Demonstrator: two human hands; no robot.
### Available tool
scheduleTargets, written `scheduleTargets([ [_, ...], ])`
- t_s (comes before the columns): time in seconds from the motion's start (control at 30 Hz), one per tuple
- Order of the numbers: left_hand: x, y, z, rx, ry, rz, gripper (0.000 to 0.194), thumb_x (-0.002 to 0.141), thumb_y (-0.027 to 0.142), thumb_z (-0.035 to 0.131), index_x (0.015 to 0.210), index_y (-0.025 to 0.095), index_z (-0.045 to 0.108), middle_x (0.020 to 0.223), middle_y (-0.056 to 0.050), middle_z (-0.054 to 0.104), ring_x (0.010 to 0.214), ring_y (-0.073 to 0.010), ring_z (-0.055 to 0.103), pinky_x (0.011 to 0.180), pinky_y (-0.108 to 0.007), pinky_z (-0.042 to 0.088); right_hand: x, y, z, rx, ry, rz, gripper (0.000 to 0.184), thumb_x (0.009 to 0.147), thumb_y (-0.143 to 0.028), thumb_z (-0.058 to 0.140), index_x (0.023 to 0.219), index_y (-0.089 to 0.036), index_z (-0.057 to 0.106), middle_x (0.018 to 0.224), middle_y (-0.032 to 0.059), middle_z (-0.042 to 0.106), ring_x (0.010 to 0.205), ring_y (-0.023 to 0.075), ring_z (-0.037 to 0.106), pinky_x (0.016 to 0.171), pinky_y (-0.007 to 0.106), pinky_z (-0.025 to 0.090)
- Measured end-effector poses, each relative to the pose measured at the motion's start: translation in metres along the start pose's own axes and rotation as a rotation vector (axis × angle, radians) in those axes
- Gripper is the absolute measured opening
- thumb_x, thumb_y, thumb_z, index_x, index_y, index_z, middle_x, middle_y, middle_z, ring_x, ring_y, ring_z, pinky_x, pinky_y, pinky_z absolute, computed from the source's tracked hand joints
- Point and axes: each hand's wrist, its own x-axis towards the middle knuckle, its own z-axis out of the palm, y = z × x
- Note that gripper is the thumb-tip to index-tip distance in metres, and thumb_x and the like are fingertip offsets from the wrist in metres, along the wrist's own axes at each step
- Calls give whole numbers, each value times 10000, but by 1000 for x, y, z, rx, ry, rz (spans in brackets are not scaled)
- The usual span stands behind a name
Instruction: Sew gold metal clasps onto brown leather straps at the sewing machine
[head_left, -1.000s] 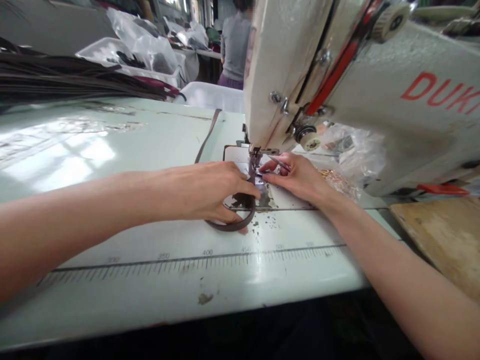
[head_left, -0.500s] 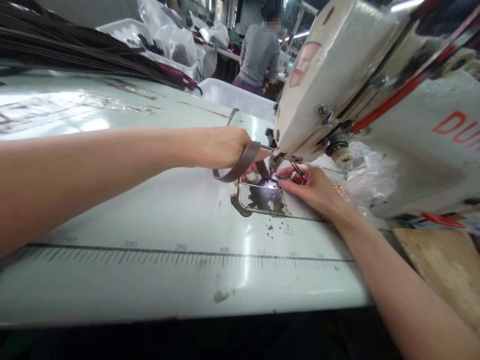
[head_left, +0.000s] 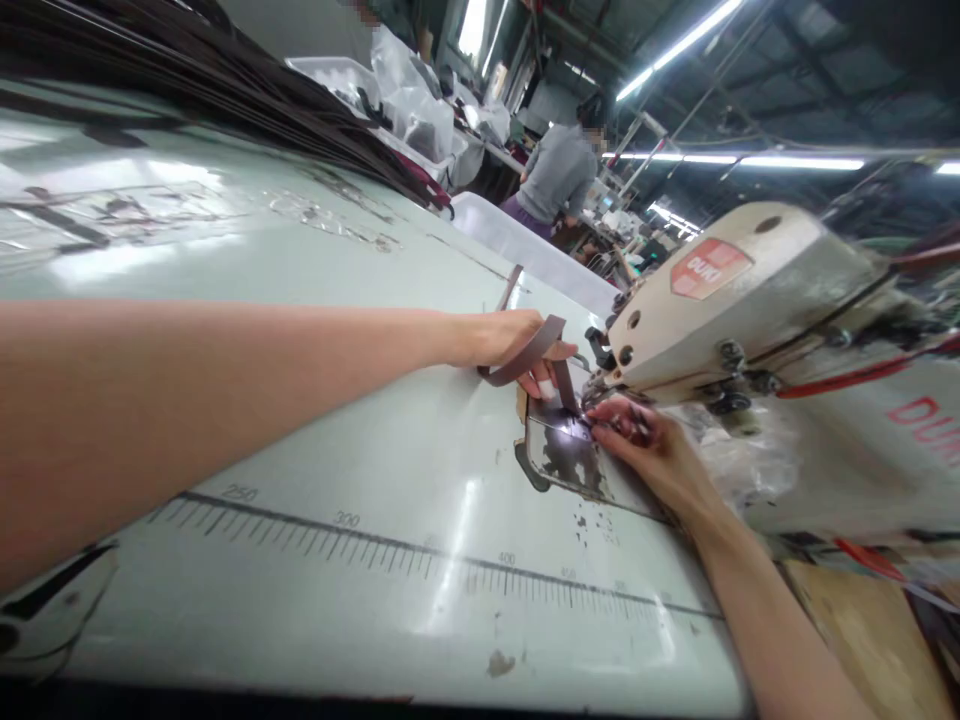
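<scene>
A narrow brown strap [head_left: 531, 352] curls in a loop over my left hand [head_left: 514, 338], which grips it left of the needle area. One end of the strap runs down to the lit metal plate [head_left: 562, 465] of the sewing machine [head_left: 787, 265]. On the other side of the needle, my right hand [head_left: 649, 440] is pinched at the strap's end, fingertips close to the plate. A white wrap shows on a left finger. The needle and presser foot are partly hidden by the right fingers.
Many dark straps [head_left: 247, 110] are heaped at the far left of the pale table [head_left: 360, 440]. Behind the table stands a white bin [head_left: 517, 235]; a person [head_left: 559, 170] in grey is farther back. A ruler scale marks the front edge. Clear plastic [head_left: 750, 450] lies under the machine arm.
The view has tilted and shifted, so hands and machine appear lower and farther right. Both hands stay by the needle with the strap; the left fingers look slightly more spread.
</scene>
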Motion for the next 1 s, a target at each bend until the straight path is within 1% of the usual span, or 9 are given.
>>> scheduleTargets([
  [0.13,4,-8,-2,-101,-2,20,363,687,435,728,728,82,655,676,-91,646,670,-243,646,683,-362,521,-7,1,-3,-135,58,-43,314,890,-471,528,1043,-228,654,954,36,612,861,209,579,732,305,433],
  [0.23,5,-8,-2,-77,-1,-7,407,690,489,717,721,88,658,686,-88,650,648,-231,643,679,-352,523,-21,-7,-9,-412,138,-21,393,966,-458,351,1188,-252,602,1064,71,593,996,253,573,843,375,437],
  [0.33,6,-9,-3,-61,-11,-13,441,713,530,688,745,90,671,724,-95,663,644,-231,648,683,-350,532,-41,-22,-6,-665,207,65,453,980,-453,264,1302,-243,504,1102,104,565,985,289,576,774,406,467],
  [0.4,7,-10,-3,-66,-16,-12,465,711,550,690,765,89,677,741,-102,669,656,-239,655,687,-351,538,-51,-33,2,-714,196,82,444,985,-427,243,1320,-242,468,1107,113,556,932,288,590,682,386,475],
  [0.47,8,-10,-3,-76,-20,-16,495,709,577,692,764,85,677,763,-115,675,683,-246,661,696,-349,543,-55,-42,15,-681,184,97,379,991,-367,251,1234,-219,501,1061,103,570,858,260,603,629,354,459],
  [0.53,7,-9,-2,-75,-22,-20,521,722,596,682,761,76,674,790,-132,680,700,-248,664,710,-349,545,-53,-49,27,-644,205,136,271,989,-317,297,1059,-197,530,980,82,591,795,234,605,609,332,439],
  [0.63,5,-8,-2,-74,-13,-28,515,722,586,694,776,74,670,802,-133,683,681,-246,668,711,-355,547,-42,-56,39,-688,239,195,127,961,-273,407,908,-207,501,915,55,600,766,227,602,583,312,405],
  [0.83,5,-12,-2,-71,-11,-14,502,706,591,705,772,95,661,769,-107,682,687,-248,675,700,-341,548,-30,-65,43,-736,256,280,76,957,-216,441,928,-195,508,958,60,605,790,214,612,582,297,398],
  [1.0,2,-7,1,-79,-14,-8,484,682,565,732,748,94,640,749,-111,681,721,-251,668,729,-357,548,-30,-64,44,-762,266,270,96,961,-209,436,924,-179,520,942,67,605,802,223,610,592,309,412],
])
